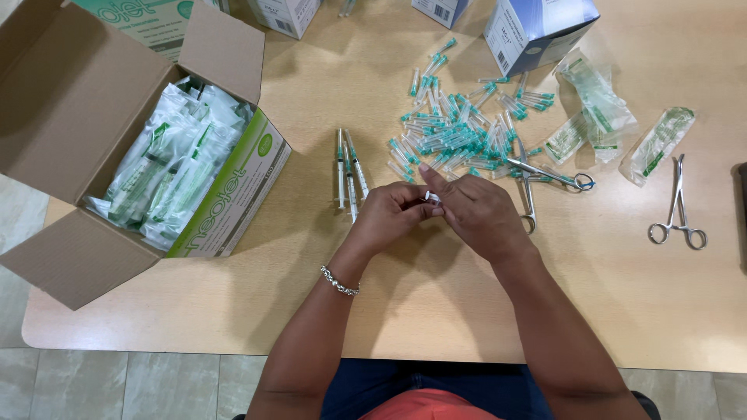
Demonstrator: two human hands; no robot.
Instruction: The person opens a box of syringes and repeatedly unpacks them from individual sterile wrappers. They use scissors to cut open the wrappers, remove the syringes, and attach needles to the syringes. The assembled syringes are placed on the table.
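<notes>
At the far left an open cardboard box sits on the worktop, packed with sealed syringe packets in clear film with green print. Just to its right, three unwrapped syringes lie side by side, apart from the box and close above the left hand.

The left hand, with a beaded bracelet on its wrist, is curled with its fingertips closed on one end of a small white part. The right hand meets it from the other side, thumb and forefinger pinching the same part, so both hands are pressed close together just above the worktop. What the part is cannot be told for certain; it looks like a syringe end or a cap.

Behind the hands spreads a pile of green-capped needles, with a pair of steel forceps lying at its right edge. Further right lie empty wrappers and a second pair of forceps.

Judging by the layout, the step in hand is fitting or pulling a small piece on one syringe; finishing it would call for a steady two-handed pinch and an aligned push or twist.
</notes>
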